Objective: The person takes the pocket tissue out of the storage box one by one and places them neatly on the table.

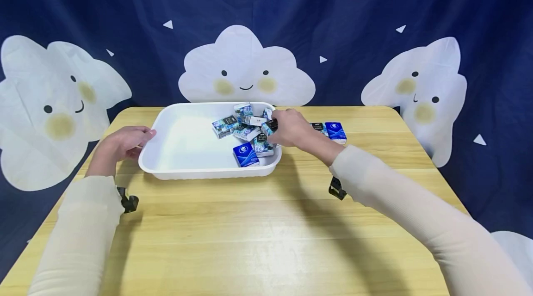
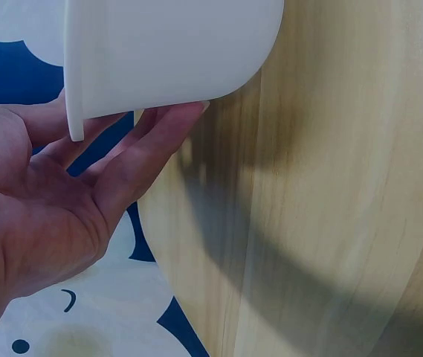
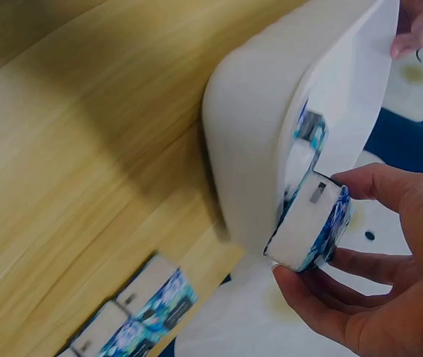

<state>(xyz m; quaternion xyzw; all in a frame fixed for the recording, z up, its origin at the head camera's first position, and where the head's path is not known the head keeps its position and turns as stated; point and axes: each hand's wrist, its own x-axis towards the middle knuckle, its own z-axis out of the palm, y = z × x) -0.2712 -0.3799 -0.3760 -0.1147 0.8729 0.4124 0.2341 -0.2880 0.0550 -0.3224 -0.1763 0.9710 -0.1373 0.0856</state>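
Note:
A white plastic basin [image 1: 189, 159] stands on the wooden table, several small tissue packs [image 1: 225, 126] heaped in its right end. On top of that heap, at the front, is a plain blue pack [image 1: 245, 154]. My left hand [image 1: 130, 142] holds the basin's left end, one fingertip over the rim and another digit against the outer wall [image 2: 174, 59]. With thumb and fingers my right hand [image 1: 290, 127] pinches a patterned tissue pack [image 3: 308, 223] at the basin's right rim. That pack overlaps others inside in the right wrist view.
Right of the basin, behind my right forearm, lie more tissue packs, one patterned [image 1: 319, 127] and one blue [image 1: 335, 132]. A dark blue curtain [image 1: 266, 0] with cloud faces hangs behind the table [image 1: 250, 231]. Each wrist carries a black camera mount [image 1: 128, 200].

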